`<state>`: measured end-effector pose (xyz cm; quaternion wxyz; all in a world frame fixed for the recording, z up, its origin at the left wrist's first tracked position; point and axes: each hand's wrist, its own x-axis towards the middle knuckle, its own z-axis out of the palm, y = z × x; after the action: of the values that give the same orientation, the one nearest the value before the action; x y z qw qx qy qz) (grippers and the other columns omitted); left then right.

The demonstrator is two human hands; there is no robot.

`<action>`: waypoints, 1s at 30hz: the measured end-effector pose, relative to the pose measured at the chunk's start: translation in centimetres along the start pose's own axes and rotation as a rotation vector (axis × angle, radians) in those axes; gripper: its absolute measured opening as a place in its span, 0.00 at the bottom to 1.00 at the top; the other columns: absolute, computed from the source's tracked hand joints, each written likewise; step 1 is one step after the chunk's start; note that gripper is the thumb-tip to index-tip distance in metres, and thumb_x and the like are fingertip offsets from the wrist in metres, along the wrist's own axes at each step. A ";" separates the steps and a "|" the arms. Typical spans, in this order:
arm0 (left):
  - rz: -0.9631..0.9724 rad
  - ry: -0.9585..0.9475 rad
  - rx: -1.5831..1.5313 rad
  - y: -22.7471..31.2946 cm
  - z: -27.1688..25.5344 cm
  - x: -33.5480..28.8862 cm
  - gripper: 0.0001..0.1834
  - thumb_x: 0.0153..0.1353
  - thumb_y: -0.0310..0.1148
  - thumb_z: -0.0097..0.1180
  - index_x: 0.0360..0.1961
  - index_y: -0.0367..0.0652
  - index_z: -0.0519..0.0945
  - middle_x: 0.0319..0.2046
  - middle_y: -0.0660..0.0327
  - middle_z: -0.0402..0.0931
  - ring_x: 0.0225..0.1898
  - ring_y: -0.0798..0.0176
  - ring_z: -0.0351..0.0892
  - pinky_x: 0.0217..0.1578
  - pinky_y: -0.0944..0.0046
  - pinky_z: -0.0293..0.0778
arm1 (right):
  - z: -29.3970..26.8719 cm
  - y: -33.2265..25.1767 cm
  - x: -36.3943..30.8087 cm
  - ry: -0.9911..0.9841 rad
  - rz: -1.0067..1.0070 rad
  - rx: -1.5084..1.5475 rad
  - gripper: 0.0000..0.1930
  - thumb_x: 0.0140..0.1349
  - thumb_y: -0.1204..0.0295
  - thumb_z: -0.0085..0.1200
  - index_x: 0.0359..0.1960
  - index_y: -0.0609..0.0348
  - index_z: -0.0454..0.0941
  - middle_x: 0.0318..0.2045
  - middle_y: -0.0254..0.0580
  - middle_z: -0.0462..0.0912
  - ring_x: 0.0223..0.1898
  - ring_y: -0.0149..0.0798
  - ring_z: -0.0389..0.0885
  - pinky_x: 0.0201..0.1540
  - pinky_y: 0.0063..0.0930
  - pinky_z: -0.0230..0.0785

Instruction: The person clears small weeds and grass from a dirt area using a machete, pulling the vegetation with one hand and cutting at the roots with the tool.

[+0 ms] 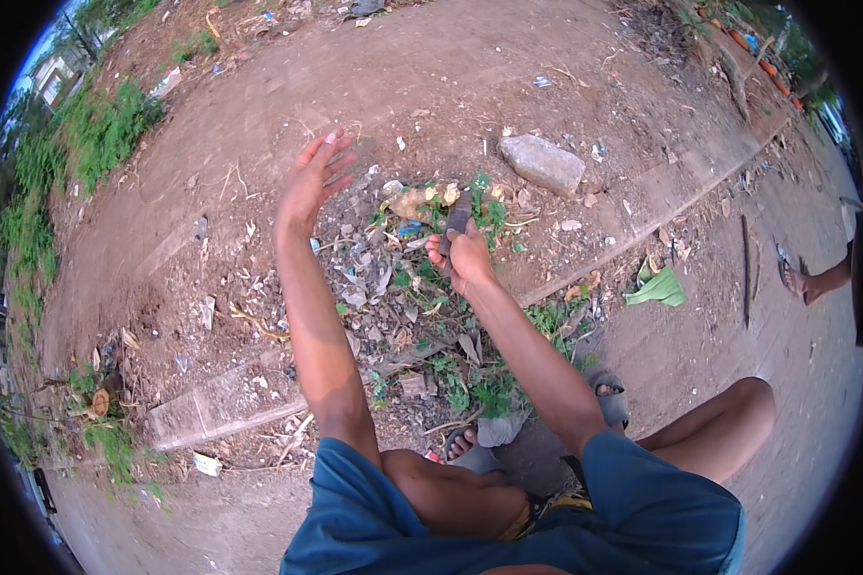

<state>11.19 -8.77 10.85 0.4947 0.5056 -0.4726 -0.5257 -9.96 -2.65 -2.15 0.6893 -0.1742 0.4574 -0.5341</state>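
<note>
My right hand [466, 257] is closed around a dark, flat, blade-like tool [459, 213], whose exact kind I cannot make out. The tool points away from me over a low clump of green plants [489, 206]. Beside it lies a pale yellowish, lumpy thing, perhaps a root or stump [412, 205], partly covered by leaves. My left hand [309, 187] is raised to the left of the clump, fingers spread, holding nothing. Beneath both hands is a heap of dry leaves and litter [369, 283].
A grey stone block [543, 164] lies beyond the right hand. A low concrete edging [642, 225] crosses the ground. A torn green leaf [657, 287] and a dark stick [746, 273] lie to the right, near another person's foot [793, 276]. Bushes [115, 129] grow at the far left.
</note>
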 end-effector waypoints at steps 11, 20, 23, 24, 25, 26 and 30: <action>-0.019 0.012 0.007 -0.6 -0.8 -0.1 0.25 0.69 0.47 0.49 0.62 0.45 0.71 0.58 0.59 0.73 0.58 0.60 0.72 0.56 0.56 0.71 | 1.0 0.1 1.4 0.075 -0.098 -0.317 0.38 0.65 0.83 0.33 0.72 0.62 0.24 0.32 0.49 0.78 0.24 0.33 0.77 0.18 0.20 0.63; -0.015 0.053 0.001 -1.1 -2.2 -0.4 0.23 0.70 0.46 0.48 0.60 0.45 0.72 0.57 0.58 0.74 0.56 0.60 0.74 0.54 0.57 0.73 | 0.5 1.8 3.1 0.146 -0.097 -0.613 0.43 0.59 0.85 0.39 0.71 0.63 0.24 0.28 0.46 0.83 0.21 0.35 0.83 0.18 0.25 0.71; -0.015 0.056 0.010 -1.4 -2.2 -0.2 0.24 0.70 0.46 0.48 0.60 0.44 0.72 0.58 0.57 0.73 0.56 0.59 0.74 0.54 0.57 0.73 | 0.4 2.9 2.8 0.151 -0.088 -0.622 0.42 0.61 0.84 0.39 0.72 0.63 0.25 0.28 0.44 0.83 0.21 0.34 0.83 0.18 0.25 0.71; -0.018 0.050 0.012 -1.5 -2.2 -0.2 0.24 0.70 0.46 0.48 0.60 0.44 0.72 0.58 0.57 0.73 0.56 0.59 0.74 0.54 0.57 0.73 | 0.5 3.0 2.7 0.142 -0.113 -0.583 0.40 0.63 0.83 0.37 0.72 0.61 0.25 0.28 0.45 0.82 0.20 0.33 0.81 0.18 0.24 0.69; -0.025 0.044 0.005 -1.6 -2.2 -0.1 0.24 0.70 0.46 0.47 0.60 0.44 0.72 0.58 0.57 0.73 0.56 0.59 0.74 0.54 0.57 0.73 | 0.7 3.1 2.5 0.153 -0.127 -0.555 0.38 0.66 0.82 0.34 0.72 0.60 0.24 0.28 0.45 0.81 0.20 0.33 0.80 0.17 0.24 0.67; -0.029 0.037 -0.002 -1.7 -2.1 0.0 0.24 0.70 0.46 0.47 0.60 0.44 0.72 0.58 0.57 0.73 0.56 0.59 0.74 0.54 0.57 0.73 | 0.8 3.1 2.4 0.161 -0.137 -0.529 0.36 0.69 0.81 0.32 0.72 0.58 0.24 0.28 0.46 0.80 0.19 0.33 0.78 0.17 0.24 0.65; -0.033 0.036 0.007 -2.1 -1.9 0.5 0.24 0.71 0.46 0.47 0.61 0.44 0.71 0.58 0.57 0.73 0.56 0.60 0.74 0.53 0.57 0.74 | 1.1 2.2 2.0 0.170 -0.133 -0.416 0.36 0.70 0.79 0.31 0.72 0.58 0.23 0.27 0.45 0.79 0.19 0.32 0.78 0.17 0.24 0.65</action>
<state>13.04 -9.08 8.63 0.4925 0.5245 -0.4571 -0.5228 -7.73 -3.86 -4.06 0.5607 -0.2970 0.6016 -0.4854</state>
